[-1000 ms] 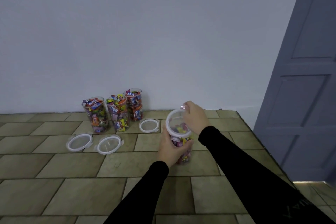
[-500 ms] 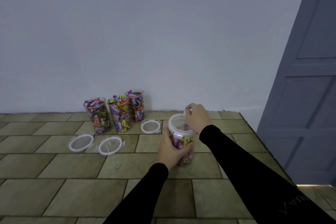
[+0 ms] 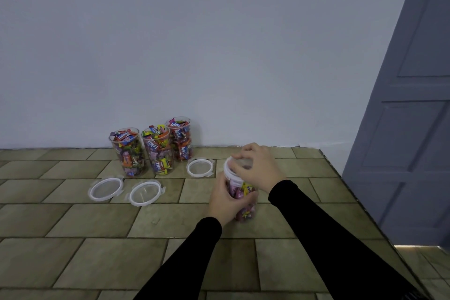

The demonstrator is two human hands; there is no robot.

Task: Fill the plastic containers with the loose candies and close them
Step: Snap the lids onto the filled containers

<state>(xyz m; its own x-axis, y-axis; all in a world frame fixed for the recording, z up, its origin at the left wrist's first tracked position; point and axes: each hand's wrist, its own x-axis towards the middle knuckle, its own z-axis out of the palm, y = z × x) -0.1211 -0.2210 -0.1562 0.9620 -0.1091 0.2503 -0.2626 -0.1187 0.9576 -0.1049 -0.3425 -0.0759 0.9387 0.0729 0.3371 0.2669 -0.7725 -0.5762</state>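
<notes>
Candy filled the jar (image 3: pixel 243 198) that stood on the tiled floor (image 3: pixel 97 246) at about four o'clock from the three open jars. The left hand (image 3: pixel 225 198) had its grip wrapped round the side of the jar and held it steady. The right hand (image 3: pixel 258 168) sat on top, its curled fingers (image 3: pixel 237 165) pressing the white lid (image 3: pixel 230 173) down on the rim. This looked like the closing step for this jar. The next move probably needed a firm push all round, so the lid tabs could snap shut.

Three more full jars (image 3: pixel 155 148) stood by the wall (image 3: pixel 194 44) at twelve o'clock with no lids on. Three loose lids (image 3: pixel 146 192) lay flat on the floor just in front of them, waiting. A grey door (image 3: pixel 414 129) stood at three o'clock.
</notes>
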